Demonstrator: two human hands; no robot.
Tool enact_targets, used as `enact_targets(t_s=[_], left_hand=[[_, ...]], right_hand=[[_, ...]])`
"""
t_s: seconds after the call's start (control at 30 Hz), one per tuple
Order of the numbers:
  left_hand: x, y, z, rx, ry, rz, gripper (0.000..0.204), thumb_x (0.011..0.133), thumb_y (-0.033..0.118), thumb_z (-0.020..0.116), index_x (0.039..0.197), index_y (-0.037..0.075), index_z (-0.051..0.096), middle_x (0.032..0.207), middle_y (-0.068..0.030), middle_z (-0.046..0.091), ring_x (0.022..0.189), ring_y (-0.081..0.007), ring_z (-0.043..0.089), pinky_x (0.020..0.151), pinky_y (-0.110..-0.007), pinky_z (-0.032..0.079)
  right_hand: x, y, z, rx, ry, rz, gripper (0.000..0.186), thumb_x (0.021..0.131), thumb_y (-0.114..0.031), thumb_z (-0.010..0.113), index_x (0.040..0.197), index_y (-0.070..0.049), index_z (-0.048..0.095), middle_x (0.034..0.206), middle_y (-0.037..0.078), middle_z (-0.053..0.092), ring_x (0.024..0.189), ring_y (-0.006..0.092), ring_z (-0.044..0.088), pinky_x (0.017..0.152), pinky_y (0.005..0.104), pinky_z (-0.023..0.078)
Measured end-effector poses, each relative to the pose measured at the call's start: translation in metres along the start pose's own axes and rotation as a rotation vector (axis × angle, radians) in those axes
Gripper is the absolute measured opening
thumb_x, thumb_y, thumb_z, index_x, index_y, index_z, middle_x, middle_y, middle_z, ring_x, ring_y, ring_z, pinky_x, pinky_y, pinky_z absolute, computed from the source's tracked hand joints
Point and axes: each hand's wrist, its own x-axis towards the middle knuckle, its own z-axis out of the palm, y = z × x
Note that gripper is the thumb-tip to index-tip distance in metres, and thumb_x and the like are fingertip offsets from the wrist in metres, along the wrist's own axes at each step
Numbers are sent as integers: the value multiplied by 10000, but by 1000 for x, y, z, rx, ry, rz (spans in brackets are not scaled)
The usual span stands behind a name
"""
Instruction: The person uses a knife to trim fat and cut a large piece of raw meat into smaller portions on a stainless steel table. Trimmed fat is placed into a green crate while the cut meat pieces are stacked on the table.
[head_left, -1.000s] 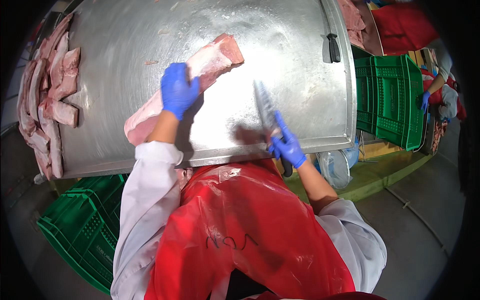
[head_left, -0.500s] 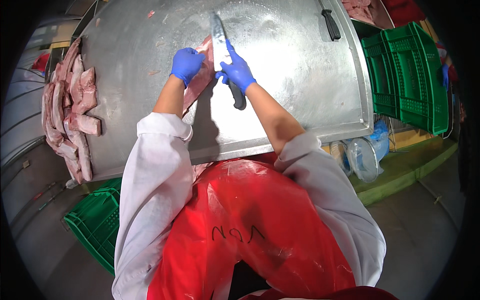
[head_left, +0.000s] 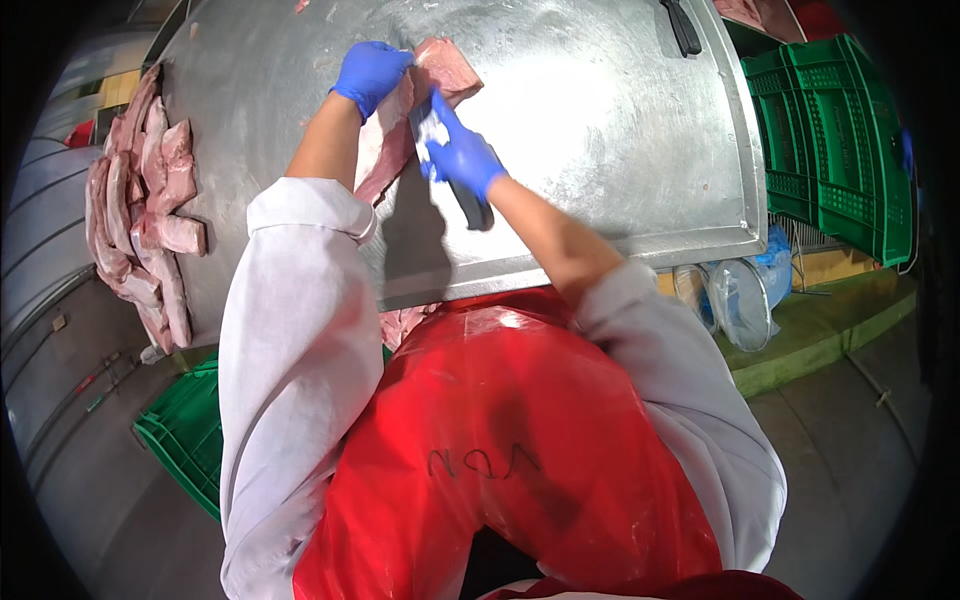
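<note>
A long strip of raw meat (head_left: 388,150) lies slantwise on the metal table (head_left: 590,150); its pinker end spreads out beyond the knife. My left hand (head_left: 372,76), in a blue glove, is closed on the strip's upper left edge. In my right hand (head_left: 463,156), also blue-gloved, is a knife (head_left: 470,206) with a black handle; its index finger stretches along the blade. The blade lies against the meat's right side, its tip hidden by the meat.
Several cut meat strips (head_left: 150,200) are heaped at the table's left edge. A second black-handled knife (head_left: 682,28) lies at the far right. Green crates stand right (head_left: 835,150) and below left (head_left: 185,430). Clear plastic bags (head_left: 740,300) hang by the right front corner.
The knife has come down from above onto the meat's right side. My left hand has shifted slightly up, and the meat's far end now shows broad and pink to the right.
</note>
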Motion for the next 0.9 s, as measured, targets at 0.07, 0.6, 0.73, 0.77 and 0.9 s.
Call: enact_targets(t_s=[0.07, 0.6, 0.73, 0.77, 0.9], left_hand=[[14, -5, -2, 71, -34, 110, 182, 836, 167, 684, 809, -14, 689, 741, -58, 657, 679, -146, 598, 638, -292, 491], [-21, 20, -42, -244, -23, 4, 112, 861, 141, 656, 874, 33, 684, 760, -34, 632, 667, -130, 552, 619, -284, 453], [-39, 7, -72, -272, 35, 5, 149, 873, 166, 653, 842, 21, 669, 739, -22, 604, 665, -115, 531, 627, -270, 437], [-32, 3, -69, -314, 12, 37, 178, 879, 184, 655, 821, 16, 660, 730, -15, 591, 665, -106, 520, 631, -262, 428], [-49, 12, -71, -463, 43, 78, 178, 874, 178, 654, 803, 14, 658, 725, -16, 587, 654, -108, 510, 627, -266, 422]], right_hand=[[-36, 13, 11, -103, 11, 13, 828, 898, -125, 547, 1604, -284, 145, 945, 184, 713, 683, 244, 718, 724, 358, 586], [21, -7, 27, -143, -59, 20, 719, 983, -189, 505, 1599, -271, 143, 730, 99, 669, 563, 165, 638, 551, 301, 565], [-17, 21, 41, -270, -135, -67, 715, 982, -188, 465, 1602, -260, 118, 732, 108, 671, 587, 188, 657, 569, 333, 577], [-45, 26, 40, -278, -158, -7, 731, 974, -187, 453, 1604, -268, 92, 733, 120, 677, 602, 212, 672, 597, 354, 585], [-36, 20, 47, -240, -173, 18, 720, 988, -188, 426, 1604, -261, 62, 752, 122, 654, 597, 219, 666, 578, 354, 576]])
